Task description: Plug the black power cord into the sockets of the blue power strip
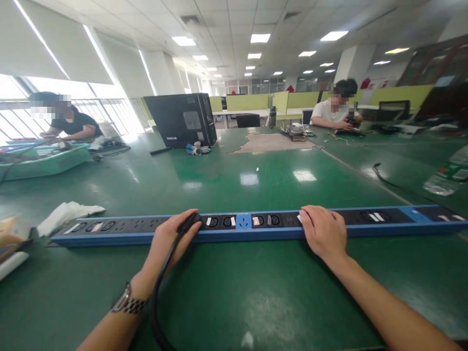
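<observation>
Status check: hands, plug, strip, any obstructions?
Left hand gripping black plug at a socket on the power strip, cable trailing toward wrist. Right hand flat on the strip. White cloth off strip's left end, clear of both hands.

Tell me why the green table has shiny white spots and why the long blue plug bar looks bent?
Head view: the ceiling lights mirror off the glossy green table as white patches; the wide lens bows the power strip at its ends; the windows at left are washed out; the left hand on the black plug and the right hand look sharp.
</observation>
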